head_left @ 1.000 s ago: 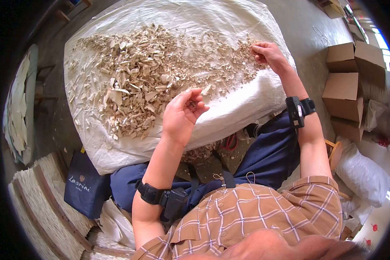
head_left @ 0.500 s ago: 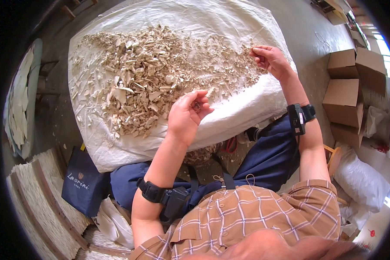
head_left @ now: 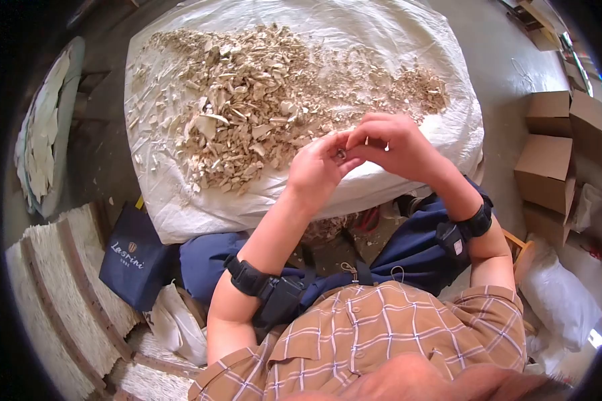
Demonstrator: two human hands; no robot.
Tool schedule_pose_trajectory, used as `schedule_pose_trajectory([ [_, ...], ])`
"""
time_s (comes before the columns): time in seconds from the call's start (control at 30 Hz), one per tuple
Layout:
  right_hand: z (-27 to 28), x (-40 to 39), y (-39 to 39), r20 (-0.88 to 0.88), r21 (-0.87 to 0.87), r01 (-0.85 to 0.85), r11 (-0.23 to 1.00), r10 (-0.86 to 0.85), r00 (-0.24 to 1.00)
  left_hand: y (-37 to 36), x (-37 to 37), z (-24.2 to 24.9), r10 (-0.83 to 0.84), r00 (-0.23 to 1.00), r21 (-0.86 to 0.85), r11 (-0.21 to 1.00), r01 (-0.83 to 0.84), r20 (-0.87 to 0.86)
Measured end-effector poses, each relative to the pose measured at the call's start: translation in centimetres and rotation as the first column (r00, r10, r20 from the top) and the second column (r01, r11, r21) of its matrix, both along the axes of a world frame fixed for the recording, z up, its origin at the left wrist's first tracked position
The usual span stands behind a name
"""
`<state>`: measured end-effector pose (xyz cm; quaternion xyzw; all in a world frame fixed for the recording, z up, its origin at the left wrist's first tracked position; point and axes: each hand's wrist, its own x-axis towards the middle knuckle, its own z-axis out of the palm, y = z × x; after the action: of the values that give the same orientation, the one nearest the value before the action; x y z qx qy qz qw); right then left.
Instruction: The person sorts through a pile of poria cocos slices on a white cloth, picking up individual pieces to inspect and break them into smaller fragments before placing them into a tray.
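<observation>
A pile of dry, pale beige chips and flakes [head_left: 247, 100] covers the middle and left of a white cloth [head_left: 227, 217]. Over the cloth's near side, my left hand [head_left: 318, 166] is palm up with curled fingers. Something small and pale shows in its palm, too small to name. My right hand [head_left: 398, 147] meets it from the right, fingers bent and pinched against the left fingertips. Whatever lies between the right fingers is hidden. Finer brown crumbs [head_left: 421, 90] are heaped at the cloth's right, beyond the right hand.
Cardboard boxes [head_left: 542, 160] stand on the floor at right, near a white sack [head_left: 558, 284]. A dark blue bag [head_left: 134, 257] leans at the cloth's near left corner. Corrugated pale sheets [head_left: 60, 294] lie at lower left, and a rounded tray [head_left: 50, 134] stands farther left.
My right hand has come from the cloth's right side to my left hand, and the two now touch. The whole view has shifted slightly.
</observation>
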<state>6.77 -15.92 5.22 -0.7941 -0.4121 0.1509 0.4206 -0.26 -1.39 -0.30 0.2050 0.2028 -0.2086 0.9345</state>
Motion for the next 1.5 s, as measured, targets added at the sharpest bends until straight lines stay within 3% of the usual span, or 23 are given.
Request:
schedule_pose_trajectory([
  [0.27,-0.1,-0.7,0.6,-0.008,0.017,0.021,1.0,-0.021,1.0,0.1,-0.2,0.4,0.026,0.999,0.02,0.999,-0.026,0.019],
  [0.37,-0.4,0.5,-0.2,-0.031,-0.055,0.211,0.976,-0.213,0.977,0.7,0.1,0.7,0.115,0.993,0.076,0.991,-0.112,-0.033],
  [0.4,-0.8,1.4,-0.7,0.133,-0.084,0.234,0.969,-0.221,0.966,1.2,0.3,0.6,0.184,0.98,0.137,0.975,-0.172,-0.073],
  [0.43,-1.1,2.5,-1.4,0.295,-0.11,0.261,0.959,-0.22,0.93,2.2,0.6,0.2,0.264,0.964,0.078,0.962,-0.262,-0.02],
  [0.5,-3.1,3.5,-2.9,0.377,-0.189,0.28,0.941,-0.194,0.906,4.4,1.2,0.7,0.361,0.932,0.031,0.932,-0.361,0.014],
  [0.57,-4.2,3.6,-3.3,0.363,-0.402,0.191,0.896,-0.036,0.931,5.7,1.3,1.7,0.427,0.904,-0.023,0.904,-0.426,0.018],
  [0.6,-4.5,3.2,-3.0,0.302,-0.381,0.124,0.916,-0.003,0.953,6.4,1.2,1.9,0.417,0.909,-0.057,0.908,-0.415,0.026],
  [0.7,-5.9,2.6,-2.2,0.414,-0.367,-0.027,0.93,0.189,0.891,6.7,0.9,2.6,0.411,0.91,-0.064,0.911,-0.408,0.05],
  [0.83,-7.1,4.0,-3.0,0.484,-0.421,0.026,0.907,0.2,0.852,6.9,0.7,2.4,0.396,0.917,-0.063,0.917,-0.394,0.041],
  [0.9,-7.1,5.3,-4.5,0.594,-0.583,0.35,0.733,0.091,0.799,7.2,0.7,2.8,0.398,0.916,-0.073,0.916,-0.394,0.047],
  [0.97,-6.5,6.5,-5.8,0.637,-0.495,0.515,0.699,-0.111,0.763,7.3,0.6,3.0,0.407,0.912,-0.086,0.912,-0.402,0.046],
  [1.1,-5.6,7.0,-6.3,0.545,-0.399,0.569,0.719,-0.313,0.778,7.1,0.8,3.4,0.414,0.909,-0.052,0.91,-0.412,0.053],
  [1.17,-6.8,6.6,-5.8,0.507,-0.397,0.52,0.756,-0.291,0.811,6.9,0.9,3.4,0.416,0.909,-0.018,0.91,-0.415,0.034],
  [1.23,-7.3,4.7,-3.7,0.239,-0.356,0.276,0.893,-0.199,0.951,6.9,1.0,3.4,0.418,0.908,-0.004,0.908,-0.418,0.028],
  [1.37,-7.0,0.7,0.0,0.373,-0.269,-0.053,0.962,0.154,0.915,6.8,1.0,3.3,0.416,0.909,0.022,0.909,-0.416,0.027],
  [1.5,-7.7,2.5,-0.8,0.385,-0.418,-0.057,0.906,0.234,0.893,6.9,0.8,3.3,0.415,0.91,0.014,0.91,-0.415,0.016],
])
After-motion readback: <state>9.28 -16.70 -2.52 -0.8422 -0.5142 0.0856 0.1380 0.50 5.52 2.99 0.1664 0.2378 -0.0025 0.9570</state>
